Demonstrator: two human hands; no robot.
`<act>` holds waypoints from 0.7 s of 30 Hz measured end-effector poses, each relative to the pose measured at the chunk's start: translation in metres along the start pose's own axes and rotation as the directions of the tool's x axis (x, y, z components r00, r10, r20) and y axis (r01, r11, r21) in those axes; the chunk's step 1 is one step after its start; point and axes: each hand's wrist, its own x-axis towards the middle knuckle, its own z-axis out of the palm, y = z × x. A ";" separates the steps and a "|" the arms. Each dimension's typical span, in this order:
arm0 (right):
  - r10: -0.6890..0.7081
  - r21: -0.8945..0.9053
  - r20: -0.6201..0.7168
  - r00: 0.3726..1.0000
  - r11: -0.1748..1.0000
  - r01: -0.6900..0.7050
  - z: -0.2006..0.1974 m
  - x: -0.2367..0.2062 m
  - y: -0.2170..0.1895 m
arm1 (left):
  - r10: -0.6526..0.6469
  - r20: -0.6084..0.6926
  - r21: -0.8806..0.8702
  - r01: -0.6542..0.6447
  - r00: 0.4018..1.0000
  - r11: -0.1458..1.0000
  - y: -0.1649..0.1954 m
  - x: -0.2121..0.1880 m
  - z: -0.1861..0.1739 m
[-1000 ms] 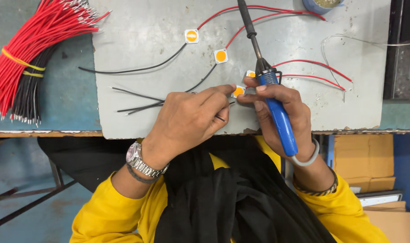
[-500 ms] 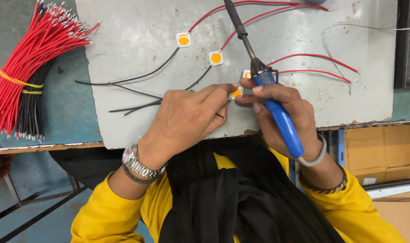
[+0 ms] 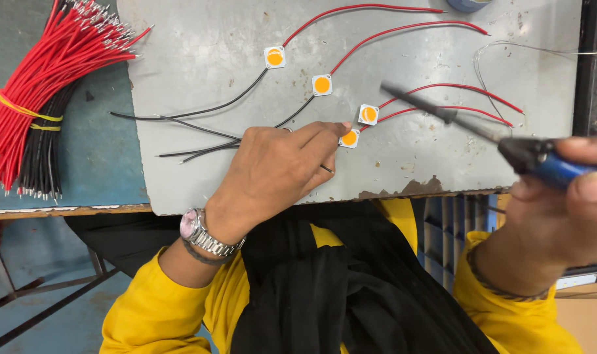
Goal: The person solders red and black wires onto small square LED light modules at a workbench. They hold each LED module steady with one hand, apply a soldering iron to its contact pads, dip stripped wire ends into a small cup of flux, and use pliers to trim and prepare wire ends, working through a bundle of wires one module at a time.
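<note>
Since the earlier frame the right hand (image 3: 560, 216), fingers wrapped around the blue-handled soldering iron (image 3: 482, 134), had lifted it away rightward from the small square orange-centred LED chip (image 3: 349, 137), which the left hand (image 3: 278, 170) pinned with extended fingertips near the grey bench plate (image 3: 200, 59)'s front edge.

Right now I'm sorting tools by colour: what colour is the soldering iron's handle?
Blue, with a black collar; the head view shows the soldering iron's handle in the right hand.

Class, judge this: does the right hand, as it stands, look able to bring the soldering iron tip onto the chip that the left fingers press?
Probably yes: the right hand holds the soldering iron raised, with bare plate between its tip and the chip under the left hand.
</note>
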 end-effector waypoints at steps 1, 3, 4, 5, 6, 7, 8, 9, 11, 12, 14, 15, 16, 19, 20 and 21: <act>0.001 -0.011 0.006 1.000 1.000 -0.001 -0.002 0.001 -0.001 | -0.006 0.008 -0.001 0.006 1.000 1.000 -0.001 0.000 0.000; 0.004 -0.024 0.032 0.999 1.000 -0.003 -0.002 0.002 -0.005 | -0.011 0.014 -0.013 0.011 1.000 1.000 -0.002 0.000 0.000; 0.009 -0.031 0.054 0.999 0.999 -0.008 -0.001 0.003 -0.008 | -0.010 0.012 -0.024 0.010 1.000 1.000 -0.002 -0.001 0.000; 0.013 -0.039 0.082 0.997 0.999 -0.010 0.001 0.005 -0.011 | -0.010 0.010 -0.035 0.010 1.000 0.999 -0.002 -0.001 0.001; 0.017 -0.051 0.113 0.993 0.999 -0.011 0.004 0.007 -0.014 | -0.013 0.018 -0.033 0.014 1.000 0.999 -0.003 -0.001 0.001; 0.032 -0.065 0.149 0.988 0.998 -0.022 0.007 0.009 -0.018 | -0.018 0.027 -0.031 0.018 0.999 0.999 -0.003 -0.001 0.001; 0.044 -0.081 0.183 0.982 0.996 -0.030 0.010 0.012 -0.022 | -0.022 0.035 -0.030 0.023 0.999 0.999 -0.003 -0.002 0.001; 0.058 -0.098 0.217 0.974 0.994 -0.037 0.012 0.016 -0.026 | -0.015 0.028 -0.036 0.016 0.999 0.999 -0.004 -0.002 0.001; 0.083 -0.139 0.272 0.959 0.989 -0.046 0.018 0.024 -0.033 | -0.001 0.014 -0.048 0.002 1.000 0.999 -0.005 -0.003 0.000; 0.094 -0.159 0.300 0.949 0.986 -0.048 0.021 0.027 -0.037 | 0.003 0.011 -0.047 -0.002 1.000 0.999 -0.005 -0.003 0.000; 0.113 -0.198 0.348 0.931 0.979 -0.045 0.027 0.034 -0.043 | 0.013 0.006 -0.045 -0.013 1.000 0.999 -0.006 -0.004 0.000; 0.119 -0.214 0.375 0.920 0.976 -0.039 0.029 0.037 -0.046 | 0.004 0.015 -0.038 -0.003 1.000 0.999 -0.006 -0.004 0.000; 0.128 -0.233 0.397 0.909 0.972 -0.036 0.030 0.040 -0.048 | -0.006 0.024 -0.032 0.007 1.000 0.999 -0.006 -0.004 0.001; 0.135 -0.260 0.441 0.887 0.966 -0.017 0.035 0.046 -0.053 | -0.020 0.033 -0.023 0.021 0.999 1.000 -0.006 -0.004 0.002; 0.131 -0.255 0.449 0.884 0.967 -0.013 0.036 0.047 -0.054 | -0.022 0.033 -0.021 0.023 0.999 1.000 -0.006 -0.004 0.002; 0.127 -0.250 0.457 0.881 0.968 -0.009 0.038 0.048 -0.055 | -0.014 0.039 -0.004 0.014 0.999 1.000 -0.006 -0.004 0.002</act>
